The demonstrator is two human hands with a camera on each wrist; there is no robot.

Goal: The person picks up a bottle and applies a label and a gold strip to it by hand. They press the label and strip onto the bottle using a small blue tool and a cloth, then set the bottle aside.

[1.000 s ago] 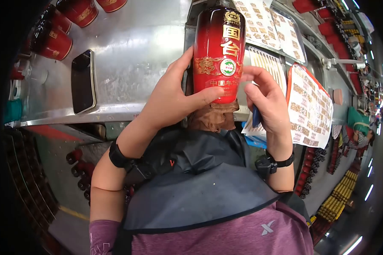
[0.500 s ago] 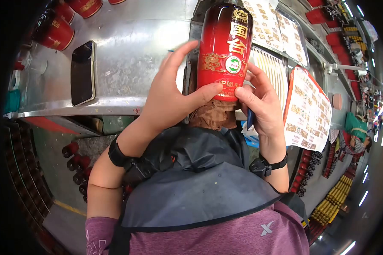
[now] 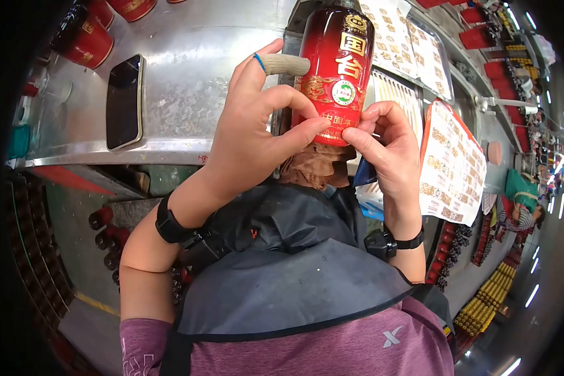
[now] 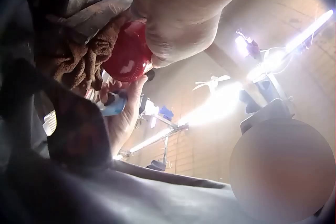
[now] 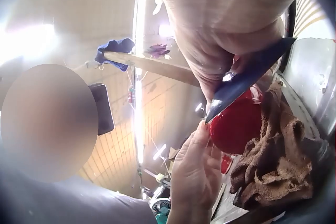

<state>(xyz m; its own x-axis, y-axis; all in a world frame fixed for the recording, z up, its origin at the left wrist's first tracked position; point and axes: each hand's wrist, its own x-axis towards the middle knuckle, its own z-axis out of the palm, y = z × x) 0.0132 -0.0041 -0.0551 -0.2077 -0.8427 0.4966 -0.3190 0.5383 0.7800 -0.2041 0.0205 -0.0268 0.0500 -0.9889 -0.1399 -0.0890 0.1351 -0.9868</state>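
A red and black bottle with gold lettering and a round white-green badge lies on its back, base toward me. My left hand works at its lower front, thumb and bent index finger meeting over the small gold lettering. A beige finger cot with a blue rim covers its middle finger, whose tip reaches the bottle's left side. My right hand pinches at the bottle's lower right edge. A flat, pointed dark-blue tool sits in that hand. Brown cloth bunches beneath the base.
A phone lies on the metal table at left, with red-black bottles beyond. Sheets of gold labels lie at right beside a striped stack. Rows of bottles and yellow caps stand on the right.
My left hand has gone from spreading along the bottle's side to bringing thumb and index finger together on its front. My right hand has moved in to the lower edge.
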